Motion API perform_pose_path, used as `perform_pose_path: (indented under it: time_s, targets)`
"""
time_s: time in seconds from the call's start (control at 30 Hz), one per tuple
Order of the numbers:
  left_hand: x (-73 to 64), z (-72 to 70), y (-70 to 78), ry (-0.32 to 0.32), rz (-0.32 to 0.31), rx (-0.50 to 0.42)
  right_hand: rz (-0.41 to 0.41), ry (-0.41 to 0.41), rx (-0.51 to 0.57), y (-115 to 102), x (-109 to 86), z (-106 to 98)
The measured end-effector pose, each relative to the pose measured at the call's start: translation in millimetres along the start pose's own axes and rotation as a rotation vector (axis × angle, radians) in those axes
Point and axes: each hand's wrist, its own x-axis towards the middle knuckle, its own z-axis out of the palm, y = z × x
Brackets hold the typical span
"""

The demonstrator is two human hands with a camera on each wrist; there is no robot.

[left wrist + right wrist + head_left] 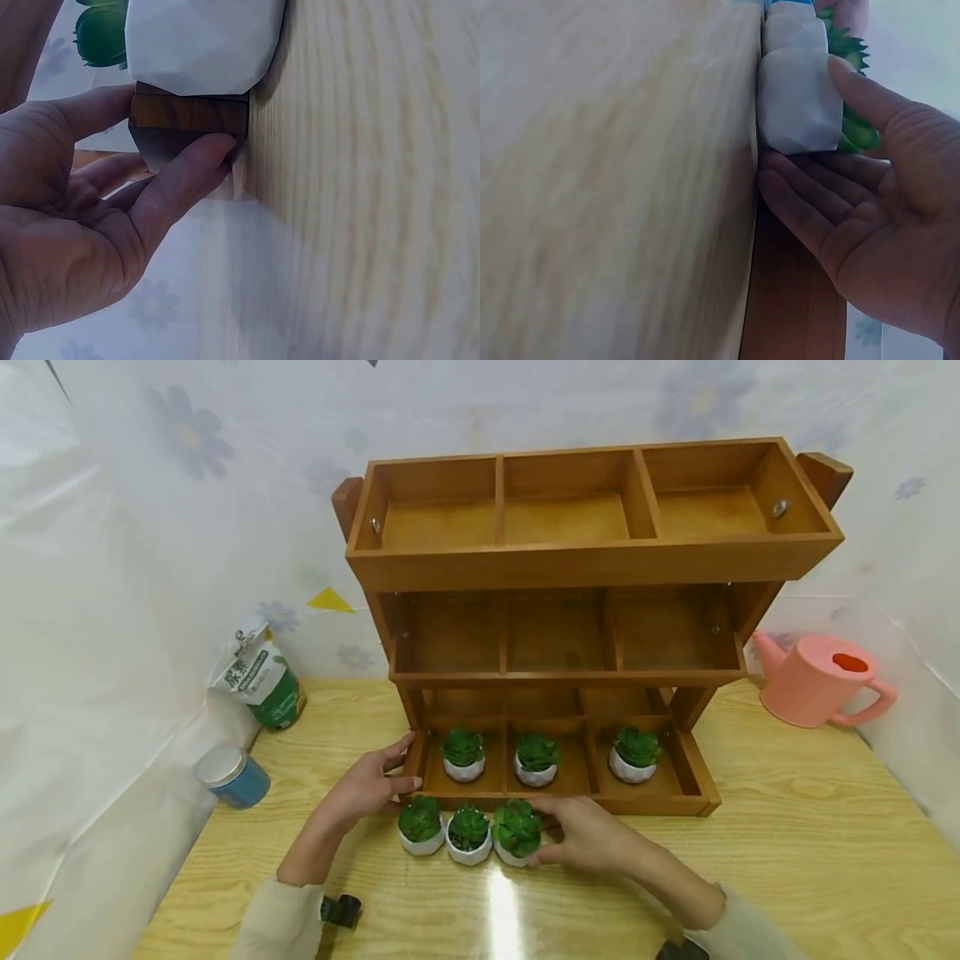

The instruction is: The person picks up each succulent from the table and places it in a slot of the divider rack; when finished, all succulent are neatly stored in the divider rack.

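The person's right hand (583, 833) is clasped round a green succulent in a white faceted pot (517, 829), rightmost of three lined up on the pale wood-grained counter (795, 810), just before a three-tiered brown wooden planter shelf (592, 562). The left hand (369, 787) grips that shelf's bottom left corner. Inside its lowest tier I see three similar plants (537, 755), one per compartment.

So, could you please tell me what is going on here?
A person is working at a wooden shelf. Their right grip holds the rightmost potted plant in a row of three on the table, while their left grip holds the left end of the shelf's bottom tier. Three more plants stand in that tier, one per compartment.
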Motion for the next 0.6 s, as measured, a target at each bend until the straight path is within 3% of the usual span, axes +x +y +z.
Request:
perform_pose_path:
  time_s: [0.23,0.43,0.6]
  targets:
    - [1.1,0.2,-0.2,0.009,-0.017,0.012,0.029,0.054,-0.123,-5.6,3.6,4.7]
    - [1.8,1.5,-1.2,0.03,-0.04,0.023,0.042,0.067,-0.139,-8.1,3.0,5.1]
    - [0.8,1.6,-0.3,0.029,-0.023,0.032,0.043,0.072,-0.123,-5.1,-2.3,1.9]
